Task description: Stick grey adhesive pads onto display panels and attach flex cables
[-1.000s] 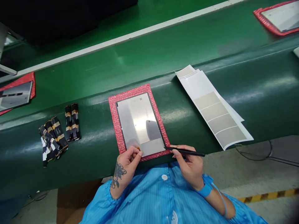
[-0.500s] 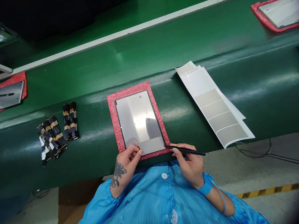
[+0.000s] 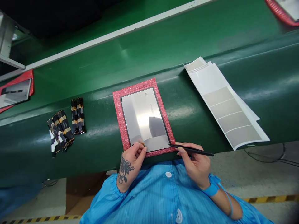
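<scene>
A silvery rectangular panel lies on a red bubble-wrap mat on the green belt in front of me. My left hand, tattooed on the back, has its fingers bent and pinched at the panel's near left corner, where a small orange tab shows. My right hand grips a thin black stylus-like tool, whose tip touches the panel's near right corner. A blue strap circles my right wrist.
A pile of black-and-gold flex strips lies left of the mat. White backing sheets with grey rectangular stickers lie to the right. More red mats with panels sit at the far left and top right. The belt's near edge runs just below my hands.
My hands stay at the panel's near corners. The view has shifted slightly, so everything sits a little further right in the picture.
</scene>
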Action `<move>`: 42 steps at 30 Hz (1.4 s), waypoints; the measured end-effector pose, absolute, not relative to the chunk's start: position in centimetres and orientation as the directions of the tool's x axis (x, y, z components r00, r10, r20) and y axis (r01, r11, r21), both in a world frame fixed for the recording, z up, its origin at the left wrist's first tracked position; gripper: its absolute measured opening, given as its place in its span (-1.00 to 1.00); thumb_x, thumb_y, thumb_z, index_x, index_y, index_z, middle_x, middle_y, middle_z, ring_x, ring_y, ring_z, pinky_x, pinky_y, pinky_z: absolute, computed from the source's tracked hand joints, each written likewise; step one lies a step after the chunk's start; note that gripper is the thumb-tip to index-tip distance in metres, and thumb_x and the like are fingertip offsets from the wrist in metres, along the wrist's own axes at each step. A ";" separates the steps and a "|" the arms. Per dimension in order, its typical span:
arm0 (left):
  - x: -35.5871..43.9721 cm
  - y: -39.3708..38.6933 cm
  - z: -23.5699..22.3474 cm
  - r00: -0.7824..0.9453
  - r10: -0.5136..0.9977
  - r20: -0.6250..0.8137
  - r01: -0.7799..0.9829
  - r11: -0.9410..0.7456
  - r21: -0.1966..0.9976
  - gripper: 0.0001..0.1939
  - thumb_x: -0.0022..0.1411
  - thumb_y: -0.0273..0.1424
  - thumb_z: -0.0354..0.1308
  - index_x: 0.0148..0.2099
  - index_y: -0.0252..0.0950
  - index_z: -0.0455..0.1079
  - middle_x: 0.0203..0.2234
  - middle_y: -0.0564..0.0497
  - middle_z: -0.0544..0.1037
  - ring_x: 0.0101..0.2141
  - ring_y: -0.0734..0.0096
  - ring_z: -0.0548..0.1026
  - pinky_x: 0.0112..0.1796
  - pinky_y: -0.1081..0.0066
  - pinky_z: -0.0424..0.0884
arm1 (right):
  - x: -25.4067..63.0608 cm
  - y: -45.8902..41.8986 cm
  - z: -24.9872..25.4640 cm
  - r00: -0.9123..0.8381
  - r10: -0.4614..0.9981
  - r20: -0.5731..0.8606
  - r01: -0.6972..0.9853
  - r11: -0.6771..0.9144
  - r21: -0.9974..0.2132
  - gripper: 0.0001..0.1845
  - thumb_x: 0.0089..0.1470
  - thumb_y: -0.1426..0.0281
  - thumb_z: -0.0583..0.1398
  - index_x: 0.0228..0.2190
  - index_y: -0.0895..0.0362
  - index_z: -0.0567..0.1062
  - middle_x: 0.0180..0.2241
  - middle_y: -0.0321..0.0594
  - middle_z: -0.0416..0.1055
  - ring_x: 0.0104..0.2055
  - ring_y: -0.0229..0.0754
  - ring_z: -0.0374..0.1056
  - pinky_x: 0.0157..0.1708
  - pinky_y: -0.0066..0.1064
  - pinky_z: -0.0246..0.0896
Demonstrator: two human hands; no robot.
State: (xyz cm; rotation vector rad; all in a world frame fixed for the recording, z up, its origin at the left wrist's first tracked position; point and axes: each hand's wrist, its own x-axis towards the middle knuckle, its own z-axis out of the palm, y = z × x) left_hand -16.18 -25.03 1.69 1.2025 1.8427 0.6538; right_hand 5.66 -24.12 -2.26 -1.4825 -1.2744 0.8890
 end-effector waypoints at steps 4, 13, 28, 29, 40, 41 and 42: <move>-16.2 -25.2 1.6 -0.198 0.919 -0.341 0.525 0.393 0.755 -0.74 0.25 -0.21 0.16 -0.46 -0.19 0.41 -0.68 0.17 0.37 -0.64 0.54 0.26 -0.53 0.52 0.20 | 5.6 -24.0 -2.1 0.191 0.980 0.056 0.289 -0.002 -0.957 -0.93 0.17 0.27 0.37 -0.30 -0.01 0.64 -0.35 -0.24 0.70 -0.57 -0.10 0.54 -0.52 -0.25 0.58; -16.1 -25.4 1.5 -0.220 0.921 -0.320 0.516 0.388 0.764 -0.72 0.24 -0.21 0.21 -0.48 -0.22 0.43 -0.67 0.11 0.41 -0.63 0.50 0.30 -0.53 0.46 0.20 | 5.5 -24.1 -2.3 0.196 0.979 0.056 0.292 -0.003 -0.957 -0.92 0.18 0.27 0.36 -0.29 0.00 0.63 -0.35 -0.22 0.71 -0.55 -0.09 0.56 -0.51 -0.26 0.59; -16.3 -25.7 1.2 -0.164 0.938 -0.305 0.606 0.339 0.719 -0.73 0.31 -0.24 0.12 -0.43 -0.20 0.41 -0.66 0.14 0.40 -0.63 0.50 0.31 -0.51 0.47 0.23 | 5.7 -24.2 -2.4 0.192 0.981 0.038 0.300 -0.021 -0.954 -0.89 0.18 0.24 0.36 -0.29 0.00 0.63 -0.34 -0.20 0.71 -0.55 -0.08 0.56 -0.50 -0.23 0.59; -16.3 -25.6 1.3 -0.166 0.938 -0.303 0.599 0.341 0.725 -0.73 0.30 -0.24 0.12 -0.44 -0.20 0.41 -0.67 0.14 0.39 -0.63 0.51 0.30 -0.52 0.48 0.23 | 5.7 -24.2 -2.4 0.192 0.981 0.037 0.299 -0.023 -0.954 -0.89 0.18 0.24 0.36 -0.29 0.00 0.63 -0.34 -0.20 0.71 -0.54 -0.08 0.56 -0.49 -0.23 0.60; -16.9 -24.0 1.9 -0.144 0.871 -0.470 0.451 0.481 0.752 -0.72 0.16 -0.16 0.13 -0.50 -0.19 0.33 -0.71 0.18 0.29 -0.64 0.53 0.21 -0.55 0.49 0.12 | 5.8 -24.7 -3.0 0.194 0.981 0.002 0.304 -0.058 -0.951 -0.80 0.23 0.12 0.36 -0.24 -0.04 0.61 -0.30 -0.22 0.71 -0.46 -0.05 0.59 -0.41 -0.17 0.60; -17.0 -24.0 1.9 -0.143 0.869 -0.473 0.446 0.484 0.753 -0.72 0.16 -0.17 0.13 -0.51 -0.20 0.32 -0.71 0.18 0.28 -0.63 0.53 0.21 -0.55 0.50 0.11 | 5.8 -24.8 -3.0 0.193 0.981 -0.003 0.302 -0.062 -0.951 -0.80 0.24 0.11 0.36 -0.23 -0.05 0.60 -0.29 -0.22 0.71 -0.44 -0.04 0.60 -0.40 -0.17 0.60; -17.0 -24.0 1.9 -0.142 0.869 -0.475 0.442 0.484 0.755 -0.72 0.16 -0.17 0.13 -0.51 -0.20 0.32 -0.71 0.18 0.28 -0.63 0.54 0.21 -0.55 0.50 0.11 | 5.8 -24.8 -3.1 0.191 0.982 -0.007 0.297 -0.065 -0.953 -0.80 0.24 0.10 0.36 -0.23 -0.06 0.60 -0.29 -0.23 0.71 -0.43 -0.04 0.61 -0.40 -0.18 0.59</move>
